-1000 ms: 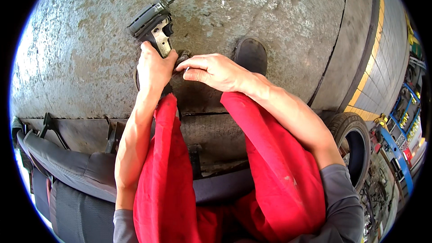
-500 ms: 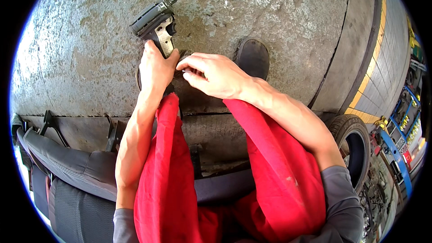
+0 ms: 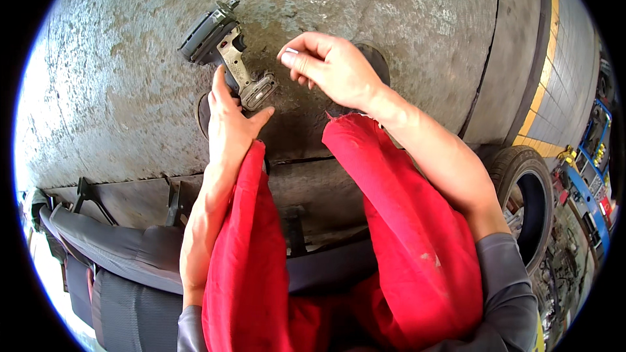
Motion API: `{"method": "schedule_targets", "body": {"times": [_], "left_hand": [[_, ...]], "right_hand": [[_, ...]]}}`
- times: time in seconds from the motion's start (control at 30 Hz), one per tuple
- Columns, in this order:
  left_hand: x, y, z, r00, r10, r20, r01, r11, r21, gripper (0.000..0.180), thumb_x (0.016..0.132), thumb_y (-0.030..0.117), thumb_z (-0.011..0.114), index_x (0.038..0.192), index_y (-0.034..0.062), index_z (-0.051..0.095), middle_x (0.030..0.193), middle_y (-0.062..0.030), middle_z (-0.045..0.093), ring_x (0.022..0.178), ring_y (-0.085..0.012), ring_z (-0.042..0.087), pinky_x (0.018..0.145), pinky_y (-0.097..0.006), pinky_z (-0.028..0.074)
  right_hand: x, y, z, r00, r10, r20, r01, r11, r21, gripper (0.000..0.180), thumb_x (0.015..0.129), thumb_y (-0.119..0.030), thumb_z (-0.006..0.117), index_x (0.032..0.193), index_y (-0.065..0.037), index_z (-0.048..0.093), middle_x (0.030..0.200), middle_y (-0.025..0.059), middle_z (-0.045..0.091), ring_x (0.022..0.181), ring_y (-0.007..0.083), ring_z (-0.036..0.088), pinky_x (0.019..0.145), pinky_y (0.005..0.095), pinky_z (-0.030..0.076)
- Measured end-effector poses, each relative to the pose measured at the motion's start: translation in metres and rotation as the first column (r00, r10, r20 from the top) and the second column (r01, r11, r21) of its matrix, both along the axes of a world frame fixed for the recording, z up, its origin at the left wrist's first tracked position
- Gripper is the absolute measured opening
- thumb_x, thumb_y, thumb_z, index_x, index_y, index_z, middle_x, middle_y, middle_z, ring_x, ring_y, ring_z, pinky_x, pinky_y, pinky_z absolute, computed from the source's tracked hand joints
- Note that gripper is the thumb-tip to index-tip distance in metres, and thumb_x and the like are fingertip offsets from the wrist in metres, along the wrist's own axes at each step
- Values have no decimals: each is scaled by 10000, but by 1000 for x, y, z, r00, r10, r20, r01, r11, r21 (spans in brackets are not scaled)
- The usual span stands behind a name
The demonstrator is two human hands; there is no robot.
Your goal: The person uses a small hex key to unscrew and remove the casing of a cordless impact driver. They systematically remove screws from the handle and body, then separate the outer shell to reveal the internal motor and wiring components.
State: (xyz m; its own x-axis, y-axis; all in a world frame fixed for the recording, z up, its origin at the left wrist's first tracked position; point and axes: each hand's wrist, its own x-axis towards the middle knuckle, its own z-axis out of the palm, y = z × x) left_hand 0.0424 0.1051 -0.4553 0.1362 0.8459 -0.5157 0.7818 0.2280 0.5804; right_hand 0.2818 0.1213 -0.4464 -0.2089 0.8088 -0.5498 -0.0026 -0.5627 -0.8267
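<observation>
A pistol-shaped impact wrench (image 3: 233, 58), with a black body and pale, worn handle, lies on the rough floor (image 3: 404, 13). My left hand (image 3: 227, 120) is beside the handle's foot, its thumb stretched out and apart from the fingers. The fingertips reach the handle's left side; whether they press on it I cannot tell. To the right of the wrench, my right hand (image 3: 339, 72) is raised with thumb and index finger pinched on a small white piece (image 3: 291, 51). Its other fingers curl under the palm.
My knees in red trousers (image 3: 404, 202) are between my arms. A dark shoe (image 3: 374, 58) is partly behind the right hand. At lower left are grey seats (image 3: 120, 241). A tyre (image 3: 521, 202) stands on the right, near a blue rack (image 3: 587, 202) of parts.
My left hand has let go of the impact wrench's handle and spread its fingers. My right hand has moved up and right, away from the left, and the white piece shows more.
</observation>
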Motion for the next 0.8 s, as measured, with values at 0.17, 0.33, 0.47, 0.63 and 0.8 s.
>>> {"method": "schedule_targets", "body": {"times": [0.17,0.33,0.47,0.63,0.8], "left_hand": [[14,6,-9,964,-130,-232,144,989,44,1064,737,137,859,1595,132,231,1283,-277,521,1038,-455,640,883,-503,555],[14,12,1,999,5,51,-5,1000,5,1013,762,73,822,1592,132,245,1108,-176,608,893,-263,682,771,-381,574],[18,15,17,954,184,235,-159,980,-119,953,824,29,808,1588,121,247,1000,-94,624,817,-150,658,708,-307,551],[20,38,36,892,321,317,-234,930,-282,841,857,42,802,1565,103,353,1022,-73,630,902,-136,650,773,-273,533],[22,51,52,844,384,375,-257,903,-345,722,920,106,752,1554,41,415,1091,-98,660,952,-143,666,855,-293,577]], "right_hand": [[17,5,-28,954,-94,283,69,993,97,285,1031,-280,665,1095,-3,693,827,-2,672,749,77,607,687,271,504],[36,7,-53,905,-135,403,88,987,133,309,995,-285,673,1106,1,709,866,93,740,762,200,675,740,361,532],[45,13,-60,873,-98,478,73,995,70,375,978,-310,674,1194,-3,683,974,166,769,919,328,739,826,428,564],[36,8,-44,850,-53,525,-30,988,148,496,1022,-273,614,1433,-7,533,1089,181,752,988,302,728,913,407,571],[5,8,-24,987,24,-161,-21,1000,20,536,1011,-260,686,1486,-72,522,1219,82,679,1072,163,653,823,313,575]]}}
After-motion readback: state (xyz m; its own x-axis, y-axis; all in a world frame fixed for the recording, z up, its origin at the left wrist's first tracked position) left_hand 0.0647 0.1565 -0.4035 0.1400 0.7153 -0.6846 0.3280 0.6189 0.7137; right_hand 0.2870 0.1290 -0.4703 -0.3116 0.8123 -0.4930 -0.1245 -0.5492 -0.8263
